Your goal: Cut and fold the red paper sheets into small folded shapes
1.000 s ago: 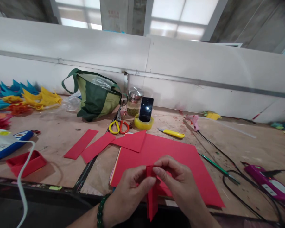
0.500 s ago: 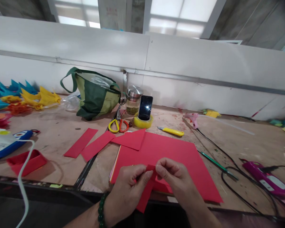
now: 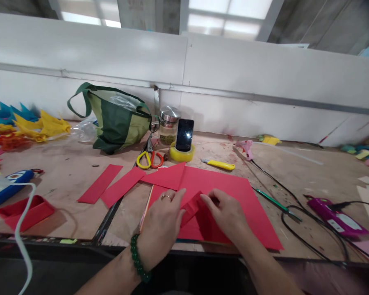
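Observation:
Over a stack of red sheets [image 3: 230,184], a small red paper strip [image 3: 192,208] lies between my two hands. My left hand [image 3: 163,217], with a ring and a green bead bracelet, has its thumb and fingers at the strip's left end. At the other end, my right hand [image 3: 224,211] pinches the strip with thumb and forefinger; its other fingers are curled. Left of the stack are two red strips [image 3: 100,184] [image 3: 123,187], and a red piece [image 3: 166,177] overlaps its upper left corner.
Behind the stack are scissors [image 3: 150,157], a phone [image 3: 184,134] on a tape roll [image 3: 181,154], a jar [image 3: 169,127] and a yellow cutter [image 3: 218,164]. A green bag [image 3: 119,119] stands back left. Right: glue gun [image 3: 245,148], green pen [image 3: 273,202], black cable, purple device [image 3: 335,217]. Left: folded red band [image 3: 27,213].
Both hands have moved forward and down onto the red stack with the strip, which no longer hangs over the table's front edge. The view has shifted slightly.

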`<state>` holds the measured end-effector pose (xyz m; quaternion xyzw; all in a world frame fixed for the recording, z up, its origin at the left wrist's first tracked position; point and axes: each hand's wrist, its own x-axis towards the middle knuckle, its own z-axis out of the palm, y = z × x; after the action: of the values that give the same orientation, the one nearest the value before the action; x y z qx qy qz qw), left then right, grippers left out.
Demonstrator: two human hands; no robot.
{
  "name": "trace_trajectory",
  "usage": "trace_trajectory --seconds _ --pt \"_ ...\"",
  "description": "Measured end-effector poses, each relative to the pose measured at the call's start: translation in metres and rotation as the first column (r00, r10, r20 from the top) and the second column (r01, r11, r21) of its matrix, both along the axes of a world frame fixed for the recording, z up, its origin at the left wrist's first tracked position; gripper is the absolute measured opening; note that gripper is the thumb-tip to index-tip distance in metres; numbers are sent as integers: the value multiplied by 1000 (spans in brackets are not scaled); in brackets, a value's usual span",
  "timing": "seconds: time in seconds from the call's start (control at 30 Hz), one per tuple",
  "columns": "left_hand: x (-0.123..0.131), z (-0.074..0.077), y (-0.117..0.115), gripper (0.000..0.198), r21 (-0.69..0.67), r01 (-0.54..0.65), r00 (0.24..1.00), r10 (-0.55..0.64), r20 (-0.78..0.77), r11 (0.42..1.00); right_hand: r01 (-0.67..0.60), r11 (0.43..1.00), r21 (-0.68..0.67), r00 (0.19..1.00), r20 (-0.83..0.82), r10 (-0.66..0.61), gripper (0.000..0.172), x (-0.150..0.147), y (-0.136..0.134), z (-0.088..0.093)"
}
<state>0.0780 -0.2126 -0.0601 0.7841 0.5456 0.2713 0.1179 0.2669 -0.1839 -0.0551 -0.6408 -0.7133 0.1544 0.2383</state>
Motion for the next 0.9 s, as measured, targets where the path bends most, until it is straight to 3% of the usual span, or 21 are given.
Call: trace_trajectory --seconds 0.07,0.13,0.2,0.27,0.33,0.47,0.6,0.73,0.83,0.9 --pt "4 -4 -3 38 48 94 981 -84 -175 994 48 998 -27 990 136 -44 32 6 5 -7" --pt "7 -8 -9 33 21 222 946 -210 -245 975 74 996 -43 985 161 -66 26 10 6 -10" --pt "8 -11 -15 35 -4 273 926 -264 -271 962 83 995 -46 982 176 -74 19 12 5 -8" --pt "7 -14 -20 46 -2 278 920 -267 -288 961 53 997 -63 983 181 -41 21 13 5 -3" --pt "6 -16 -22 55 4 290 912 -276 -304 957 -56 986 -157 986 149 80 23 13 9 4" --pt "2 -20 -23 60 35 304 912 -280 -300 952 -284 875 -391 950 11 313 16 14 25 13" --pt "-5 -27 -26 51 160 300 936 -258 -241 940 -285 841 -460 946 3 323 16 23 45 18" --pt "-13 -34 -30 43 318 317 939 -250 -235 893 -295 813 -502 943 -16 332 17 36 57 20" --pt "-15 -32 -32 44 336 313 938 -234 -256 888 -285 801 -526 947 -26 320 19 44 62 26" --pt "-15 -27 -32 46 311 324 932 -245 -266 894 -267 822 -503 955 -20 297 21 43 62 32"
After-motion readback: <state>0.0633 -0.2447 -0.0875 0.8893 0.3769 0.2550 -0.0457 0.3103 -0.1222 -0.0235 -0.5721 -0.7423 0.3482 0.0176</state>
